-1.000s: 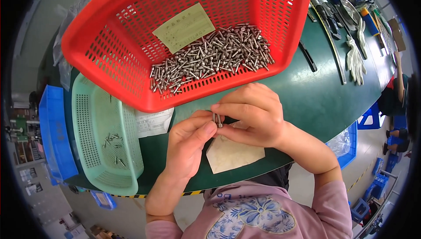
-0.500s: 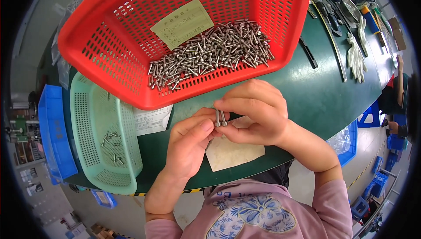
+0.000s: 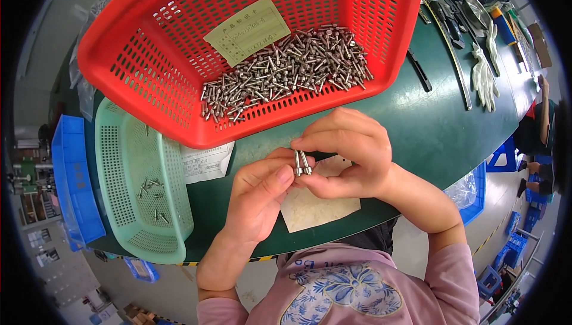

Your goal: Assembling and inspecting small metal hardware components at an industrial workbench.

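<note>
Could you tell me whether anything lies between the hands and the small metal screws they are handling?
Nothing visible does: the right hand and left hand already pinch the metal screws directly between bare fingertips.

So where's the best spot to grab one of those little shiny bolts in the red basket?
Probably the shaft, pinched across from above. The bolts lie flat in a loose heap in the red basket, so their thin round sides face up. The hands do likewise: right hand and left hand pinch two bolts by their sides.
</note>
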A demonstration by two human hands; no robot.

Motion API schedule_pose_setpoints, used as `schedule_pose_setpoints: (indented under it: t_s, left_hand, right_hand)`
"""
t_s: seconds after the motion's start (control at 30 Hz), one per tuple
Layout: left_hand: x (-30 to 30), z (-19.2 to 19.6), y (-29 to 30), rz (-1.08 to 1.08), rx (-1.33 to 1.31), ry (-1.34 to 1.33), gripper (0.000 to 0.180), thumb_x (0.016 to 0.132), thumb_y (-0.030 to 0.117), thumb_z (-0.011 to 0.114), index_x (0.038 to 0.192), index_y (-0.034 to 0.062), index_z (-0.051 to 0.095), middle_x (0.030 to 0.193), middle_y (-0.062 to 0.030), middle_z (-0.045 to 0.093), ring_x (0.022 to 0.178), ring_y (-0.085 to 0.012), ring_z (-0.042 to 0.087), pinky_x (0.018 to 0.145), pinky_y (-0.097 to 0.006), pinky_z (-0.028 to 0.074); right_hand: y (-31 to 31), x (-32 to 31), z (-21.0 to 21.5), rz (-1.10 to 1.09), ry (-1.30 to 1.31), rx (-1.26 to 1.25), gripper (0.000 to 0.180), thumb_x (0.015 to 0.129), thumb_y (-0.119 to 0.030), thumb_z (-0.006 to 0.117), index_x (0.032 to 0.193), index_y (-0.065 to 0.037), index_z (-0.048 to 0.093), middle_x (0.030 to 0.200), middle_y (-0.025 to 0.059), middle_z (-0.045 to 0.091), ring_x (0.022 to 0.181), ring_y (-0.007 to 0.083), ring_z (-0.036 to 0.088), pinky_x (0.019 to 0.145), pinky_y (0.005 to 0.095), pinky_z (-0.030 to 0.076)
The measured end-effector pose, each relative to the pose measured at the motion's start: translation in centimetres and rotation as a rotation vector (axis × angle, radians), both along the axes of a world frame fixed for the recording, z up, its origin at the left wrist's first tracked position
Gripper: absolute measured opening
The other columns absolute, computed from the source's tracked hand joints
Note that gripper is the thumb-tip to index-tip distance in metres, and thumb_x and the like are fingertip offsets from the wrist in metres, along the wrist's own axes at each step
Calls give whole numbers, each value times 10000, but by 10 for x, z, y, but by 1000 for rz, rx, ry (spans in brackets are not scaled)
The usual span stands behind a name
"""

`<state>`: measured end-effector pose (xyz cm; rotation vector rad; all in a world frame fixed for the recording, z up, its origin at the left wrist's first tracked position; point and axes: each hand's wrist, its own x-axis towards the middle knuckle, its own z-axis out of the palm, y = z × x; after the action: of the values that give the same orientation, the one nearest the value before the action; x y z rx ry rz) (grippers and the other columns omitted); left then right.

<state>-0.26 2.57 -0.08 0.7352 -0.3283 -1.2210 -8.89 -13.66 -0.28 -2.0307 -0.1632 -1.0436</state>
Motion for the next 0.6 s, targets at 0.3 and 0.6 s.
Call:
schedule_pose_setpoints:
  t_s: [0.3, 0.6]
  left_hand:
    - [-1, -2, 0, 6, -15, 3, 232, 930, 113, 501, 1046, -48, 620, 1100, -123, 564, 1046, -209, 538, 936, -343, 407]
    - [-1, -1, 0, 3, -16, 6, 229, 927, 119, 512, 1048, -40, 623, 1099, -122, 569, 1055, -207, 532, 940, -342, 401]
  right_hand:
    - [1, -1, -4, 91, 61, 127, 306, 616, -131, 767, 870, 13, 676, 763, 111, 640, 659, 211, 613, 557, 290, 480]
    - [1, -2, -5, 99, 70, 151, 296, 626, -132, 761, 869, 14, 677, 766, 112, 641, 670, 214, 620, 562, 291, 489]
